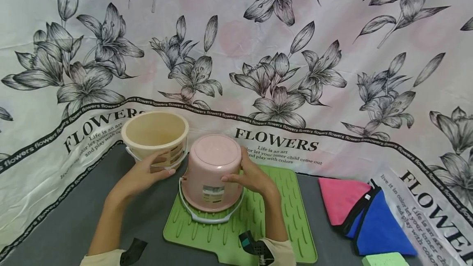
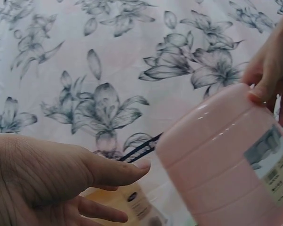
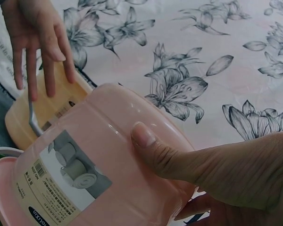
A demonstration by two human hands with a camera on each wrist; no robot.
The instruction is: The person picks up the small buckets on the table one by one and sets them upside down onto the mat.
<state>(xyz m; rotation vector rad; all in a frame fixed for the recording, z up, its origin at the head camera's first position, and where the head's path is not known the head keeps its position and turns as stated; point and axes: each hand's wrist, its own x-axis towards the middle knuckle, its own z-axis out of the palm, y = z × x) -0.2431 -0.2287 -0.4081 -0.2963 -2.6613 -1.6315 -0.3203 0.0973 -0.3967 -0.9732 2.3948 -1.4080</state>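
Observation:
A pink bucket [image 1: 212, 171] is upside down over the green ridged mat [image 1: 295, 216], its paper label facing me and its grey handle [image 1: 210, 218] lying round the rim at the front. My right hand [image 1: 255, 175] holds it near its base, thumb on the label side and fingers round the far side, partly hidden. To the left, a cream-yellow bucket [image 1: 129, 143] stands upright with its mouth up. In front of its labelled side is my left hand [image 1: 149, 171], fingers extended and apart from the pink bucket; the left wrist view [image 2: 52, 179] shows nothing in its grasp.
Folded pink and blue cloths [image 1: 380, 221] with black edging lie on the dark grey table [image 1: 148, 216] at the right. A light green block [image 1: 384, 259] sits at the front edge beside them. A flower-printed sheet [image 1: 236, 93] rises behind the buckets.

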